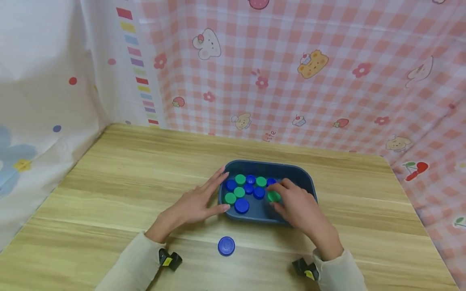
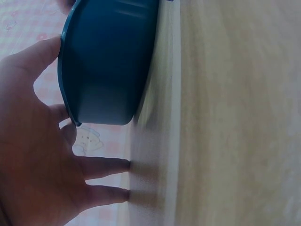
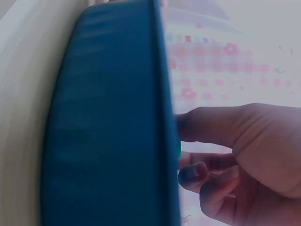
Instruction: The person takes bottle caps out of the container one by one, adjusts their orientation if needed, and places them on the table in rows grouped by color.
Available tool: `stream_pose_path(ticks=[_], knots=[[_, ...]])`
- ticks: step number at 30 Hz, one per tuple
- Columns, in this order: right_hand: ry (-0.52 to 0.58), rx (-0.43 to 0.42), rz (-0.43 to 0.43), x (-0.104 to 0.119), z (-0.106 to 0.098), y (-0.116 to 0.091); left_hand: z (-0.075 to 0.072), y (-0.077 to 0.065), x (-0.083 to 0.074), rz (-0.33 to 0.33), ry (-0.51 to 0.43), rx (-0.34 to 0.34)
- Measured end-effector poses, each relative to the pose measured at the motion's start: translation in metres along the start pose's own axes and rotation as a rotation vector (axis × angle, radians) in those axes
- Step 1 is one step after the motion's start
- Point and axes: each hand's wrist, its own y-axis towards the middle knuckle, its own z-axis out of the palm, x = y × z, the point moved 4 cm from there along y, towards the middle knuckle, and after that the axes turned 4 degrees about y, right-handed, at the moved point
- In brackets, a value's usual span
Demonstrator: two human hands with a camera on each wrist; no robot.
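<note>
Where the right hand (image 1: 299, 207) pinches it between thumb and fingers, one round green plastic cap (image 1: 274, 197), toward the right of the tray's interior; left of it, assorted round blue and green plastic caps (image 1: 242, 206); containing these, one dark-blue, round-cornered plastic tray (image 1: 251, 219); touching its left end, the left hand (image 1: 193, 205), fingers extended; nearer, one larger round blue plastic cap (image 1: 226, 246), loose on the pale wood-grain table (image 1: 120, 202); far side, pink-and-white checked cloth (image 1: 236, 81).

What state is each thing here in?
Tray: upright, uncovered, on the table.
Caps in tray: loose, side by side.
Green cap: pinched; lifted or not, unclear.
Blue cap outside: flat on the table.
Left hand: fingers spread, touching the tray's rim.
Right hand: pinching the green cap.
</note>
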Motion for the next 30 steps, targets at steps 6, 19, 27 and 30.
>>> stream_pose_path(ticks=[6,19,27,30], knots=[[-0.015,0.015,-0.063,0.016,-0.006,-0.006,0.001,0.000,0.001,-0.005,0.000,0.005],[0.063,0.036,-0.322,0.060,-0.010,-0.022,0.000,0.000,0.001,-0.012,-0.012,0.008],[0.177,0.154,-0.432,0.083,0.001,-0.028,0.001,-0.001,0.003,-0.013,-0.009,0.006],[0.205,0.193,-0.462,0.088,0.007,-0.029,0.001,-0.001,0.003,-0.010,-0.009,0.000]])
